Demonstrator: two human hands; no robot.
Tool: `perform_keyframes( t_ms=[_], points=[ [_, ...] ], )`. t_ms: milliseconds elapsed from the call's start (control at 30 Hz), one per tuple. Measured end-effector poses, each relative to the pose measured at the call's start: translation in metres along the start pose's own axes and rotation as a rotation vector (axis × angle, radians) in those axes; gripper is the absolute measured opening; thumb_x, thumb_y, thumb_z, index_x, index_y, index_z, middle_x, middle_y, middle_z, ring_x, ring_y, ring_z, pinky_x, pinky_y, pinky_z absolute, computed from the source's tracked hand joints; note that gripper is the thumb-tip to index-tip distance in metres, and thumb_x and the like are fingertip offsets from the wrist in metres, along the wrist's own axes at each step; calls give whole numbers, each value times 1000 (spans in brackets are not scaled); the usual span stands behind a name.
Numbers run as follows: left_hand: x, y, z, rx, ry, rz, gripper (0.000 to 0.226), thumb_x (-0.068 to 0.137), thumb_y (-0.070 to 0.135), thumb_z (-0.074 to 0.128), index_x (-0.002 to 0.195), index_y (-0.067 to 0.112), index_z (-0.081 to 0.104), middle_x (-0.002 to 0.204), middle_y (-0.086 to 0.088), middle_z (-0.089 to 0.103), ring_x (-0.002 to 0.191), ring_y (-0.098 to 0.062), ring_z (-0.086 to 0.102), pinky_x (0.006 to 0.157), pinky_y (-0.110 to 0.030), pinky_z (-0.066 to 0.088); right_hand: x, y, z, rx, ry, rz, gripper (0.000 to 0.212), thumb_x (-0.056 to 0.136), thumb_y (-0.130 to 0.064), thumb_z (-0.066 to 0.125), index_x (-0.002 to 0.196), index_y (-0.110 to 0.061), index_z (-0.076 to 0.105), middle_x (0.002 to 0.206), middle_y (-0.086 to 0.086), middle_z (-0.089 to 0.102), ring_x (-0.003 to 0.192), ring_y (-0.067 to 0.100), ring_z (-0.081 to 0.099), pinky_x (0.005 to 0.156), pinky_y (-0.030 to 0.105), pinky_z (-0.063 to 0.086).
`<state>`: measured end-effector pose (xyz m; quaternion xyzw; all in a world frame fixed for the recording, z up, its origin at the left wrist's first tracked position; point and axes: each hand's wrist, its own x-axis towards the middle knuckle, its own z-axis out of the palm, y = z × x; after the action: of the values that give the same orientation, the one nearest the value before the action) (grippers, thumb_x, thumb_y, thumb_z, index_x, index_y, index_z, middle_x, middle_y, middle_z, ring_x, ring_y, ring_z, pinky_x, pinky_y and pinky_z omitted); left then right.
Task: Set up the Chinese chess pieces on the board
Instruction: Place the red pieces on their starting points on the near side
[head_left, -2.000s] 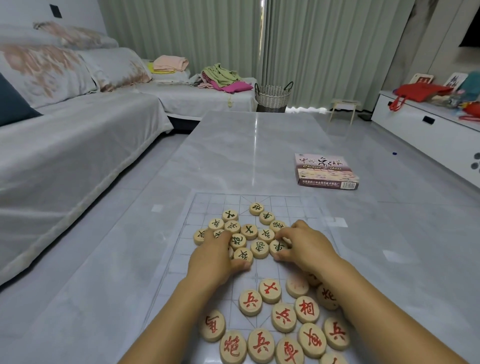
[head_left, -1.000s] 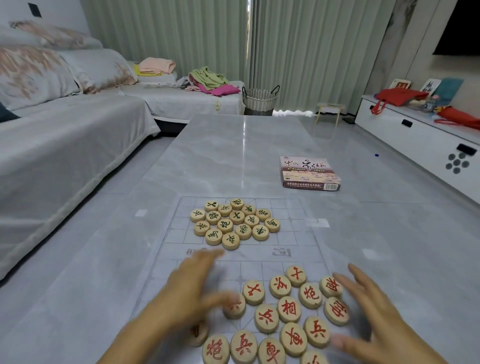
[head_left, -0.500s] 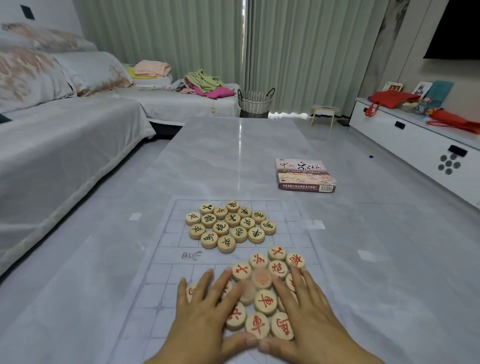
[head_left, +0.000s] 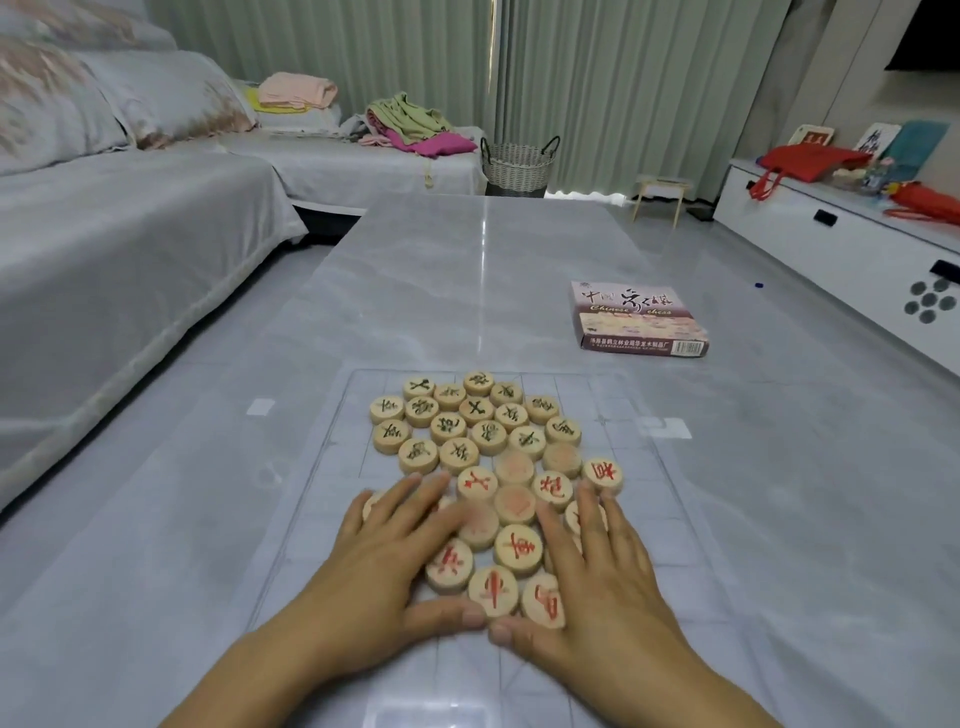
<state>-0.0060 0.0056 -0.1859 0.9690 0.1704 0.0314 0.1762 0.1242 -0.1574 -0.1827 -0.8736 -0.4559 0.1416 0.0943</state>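
Note:
A transparent chess board sheet lies on the grey marble table. Several round wooden pieces with dark characters are bunched at its far half. Directly below them sits a cluster of red-character pieces, its top edge touching the dark group. My left hand lies flat with straight fingers against the cluster's left side and covers some pieces. My right hand lies flat against the right side. The thumbs nearly meet below the cluster.
The Chinese chess box lies on the table beyond the board, to the right. A grey sofa runs along the left. A white low cabinet stands at the right, a wicker basket past the table's far end.
My hands left the dark pieces, came back to the red ones, gathered them into a tight cluster and pushed it forward until it meets the dark group.

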Motion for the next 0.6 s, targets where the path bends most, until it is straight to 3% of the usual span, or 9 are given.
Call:
perform_keyframes(
  t_ms=[200,300,367,433,500,600],
  points=[
    [-19,12,-5,-83,69,-260,136,29,101,9,146,33,6,158,5,-10,146,-16,-5,119,-39,2,-7,11,-19,308,-2,-49,143,22,-101,18,146,-35,-9,155,-11,-22,141,9,-21,116,33,-6],
    [-30,22,-9,-193,87,-389,119,52,86,51,147,29,6,158,-3,-5,146,-19,0,120,-39,8,-20,23,-29,386,8,-18,142,23,-100,32,146,-37,-2,156,-16,-10,143,6,-11,118,33,3],
    [-33,29,-6,-222,108,-461,109,66,65,65,148,26,5,159,-7,0,147,-21,0,120,-39,10,-29,24,-32,378,-32,-11,131,39,-90,52,146,-36,0,157,-14,-6,144,7,-7,119,32,6],
    [-35,38,0,-228,132,-511,109,67,61,67,148,24,3,158,-8,1,146,-23,2,120,-39,9,-33,20,-32,335,-67,-13,113,62,-66,68,147,-34,0,157,-11,-6,144,10,-6,119,31,6],
    [-37,45,8,-218,168,-520,110,67,62,67,148,24,2,158,-6,2,146,-22,2,120,-40,6,-31,18,-30,316,-54,-18,108,69,-55,70,147,-34,-2,157,-10,-8,144,11,-6,119,31,5],
    [-37,49,14,-188,191,-515,111,67,64,65,147,26,-1,158,-2,-1,146,-19,-2,120,-40,1,-28,14,-25,256,-37,-16,107,72,-55,67,146,-35,-7,156,-10,-13,144,11,-8,118,29,3]
  ],
)
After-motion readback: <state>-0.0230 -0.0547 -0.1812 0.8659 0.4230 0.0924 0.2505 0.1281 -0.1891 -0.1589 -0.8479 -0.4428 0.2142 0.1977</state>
